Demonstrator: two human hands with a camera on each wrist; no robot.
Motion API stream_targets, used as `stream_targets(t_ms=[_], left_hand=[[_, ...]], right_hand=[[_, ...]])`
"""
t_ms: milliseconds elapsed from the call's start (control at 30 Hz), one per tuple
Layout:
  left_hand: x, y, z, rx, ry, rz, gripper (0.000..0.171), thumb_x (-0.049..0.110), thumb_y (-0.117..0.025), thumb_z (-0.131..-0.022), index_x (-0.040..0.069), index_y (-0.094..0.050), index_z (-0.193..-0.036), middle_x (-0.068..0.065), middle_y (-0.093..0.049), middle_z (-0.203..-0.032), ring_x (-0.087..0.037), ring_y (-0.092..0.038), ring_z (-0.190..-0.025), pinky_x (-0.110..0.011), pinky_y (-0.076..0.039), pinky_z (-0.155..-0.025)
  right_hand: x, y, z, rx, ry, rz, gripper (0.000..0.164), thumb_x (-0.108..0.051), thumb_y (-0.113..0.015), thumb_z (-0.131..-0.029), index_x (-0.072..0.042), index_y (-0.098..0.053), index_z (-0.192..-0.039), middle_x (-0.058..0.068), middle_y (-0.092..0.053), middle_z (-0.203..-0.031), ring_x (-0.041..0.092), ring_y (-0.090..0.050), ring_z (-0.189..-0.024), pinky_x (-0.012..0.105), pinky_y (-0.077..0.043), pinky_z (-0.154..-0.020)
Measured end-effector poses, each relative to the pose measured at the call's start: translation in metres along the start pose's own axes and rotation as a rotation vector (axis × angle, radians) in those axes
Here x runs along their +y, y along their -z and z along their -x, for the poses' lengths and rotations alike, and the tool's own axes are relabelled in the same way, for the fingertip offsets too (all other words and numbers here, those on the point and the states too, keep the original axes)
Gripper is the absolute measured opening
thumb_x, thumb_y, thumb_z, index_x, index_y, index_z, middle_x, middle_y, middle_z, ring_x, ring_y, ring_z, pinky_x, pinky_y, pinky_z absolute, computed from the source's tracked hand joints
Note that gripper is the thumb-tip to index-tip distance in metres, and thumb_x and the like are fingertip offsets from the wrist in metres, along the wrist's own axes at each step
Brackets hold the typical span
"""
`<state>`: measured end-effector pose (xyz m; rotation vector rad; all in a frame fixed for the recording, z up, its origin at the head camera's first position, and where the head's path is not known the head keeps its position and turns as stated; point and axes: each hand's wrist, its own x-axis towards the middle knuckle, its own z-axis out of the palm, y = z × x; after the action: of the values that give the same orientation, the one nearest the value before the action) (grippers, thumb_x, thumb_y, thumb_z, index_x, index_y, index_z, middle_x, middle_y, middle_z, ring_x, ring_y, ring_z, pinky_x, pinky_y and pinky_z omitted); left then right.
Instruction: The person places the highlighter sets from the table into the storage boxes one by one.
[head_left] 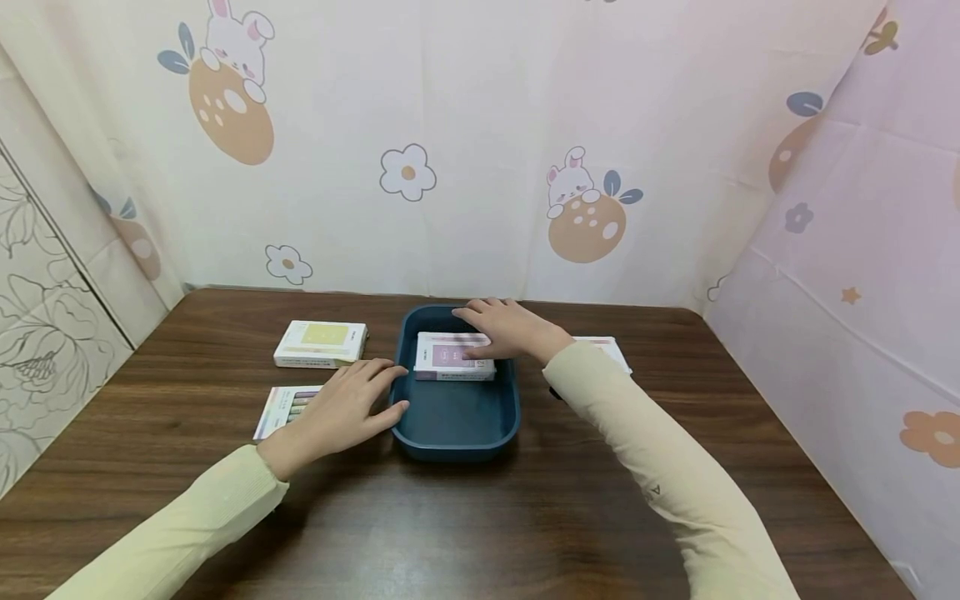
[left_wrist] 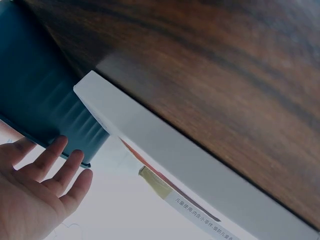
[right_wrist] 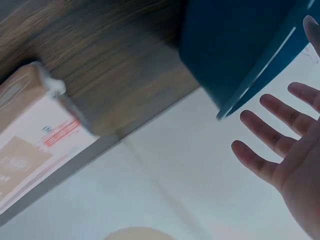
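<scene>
A dark blue tray [head_left: 456, 451] stands on the table, and a white box with a purple panel [head_left: 453, 357] lies inside its far half. My right hand [head_left: 510, 327] is over the tray's right side, fingers spread and extended, the thumb at the purple box's right part. Whether the thumb presses on the box I cannot tell. In the right wrist view the fingers [right_wrist: 267, 131] look straight beside the tray's rim. My left hand [head_left: 352, 408] is at the tray's left rim with fingers apart. The left wrist view shows its relaxed fingers [left_wrist: 52, 165] by the tray wall.
Left of the tray lie a white box with a yellow panel [head_left: 321, 344] and, partly under my left hand, a flat box with coloured sticks [head_left: 288, 408]. Another white box [head_left: 607, 350] is partly hidden behind my right forearm. A patterned curtain [head_left: 480, 208] hangs behind the table.
</scene>
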<state>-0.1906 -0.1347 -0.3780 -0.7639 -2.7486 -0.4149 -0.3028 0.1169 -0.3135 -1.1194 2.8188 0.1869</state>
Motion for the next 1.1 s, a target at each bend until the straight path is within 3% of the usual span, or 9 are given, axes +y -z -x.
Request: stream_targets(t_ms=[233,667,1100], left_hand=[[0.000,0.000,0.000,0.005,-0.007,-0.001,0.052,0.050,-0.050,-0.087,0.014,-0.054,-0.125,-0.008,-0.055,-0.124,-0.025,-0.051,-0.114,-0.046,-0.040,-0.094],[-0.002,-0.001,0.000,0.009,-0.008,0.006,0.051,0.048,-0.052,-0.087,0.014,-0.054,-0.125,-0.008,-0.055,-0.123,-0.025,-0.051,-0.114,-0.047,-0.040,-0.095],[-0.001,-0.001,0.001,0.006,-0.007,0.004,0.052,0.050,-0.051,-0.087,0.014,-0.054,-0.125,-0.008,-0.055,-0.124,-0.025,-0.050,-0.114,-0.046,-0.040,-0.095]], right_hand=[[0.015,0.001,0.018,0.045,-0.008,0.004,0.070,-0.051,-0.054,-0.086,-0.015,-0.032,-0.142,0.010,-0.038,-0.142,0.030,-0.037,-0.129,0.052,-0.031,-0.103],[0.052,-0.007,0.054,0.101,-0.078,-0.085,0.067,-0.049,-0.054,-0.087,-0.015,-0.034,-0.141,0.011,-0.039,-0.140,0.032,-0.037,-0.127,0.055,-0.030,-0.102],[0.086,-0.036,0.085,0.091,-0.149,-0.154,0.062,-0.041,-0.057,-0.087,-0.012,-0.037,-0.138,0.016,-0.041,-0.137,0.039,-0.037,-0.126,0.064,-0.026,-0.098]])
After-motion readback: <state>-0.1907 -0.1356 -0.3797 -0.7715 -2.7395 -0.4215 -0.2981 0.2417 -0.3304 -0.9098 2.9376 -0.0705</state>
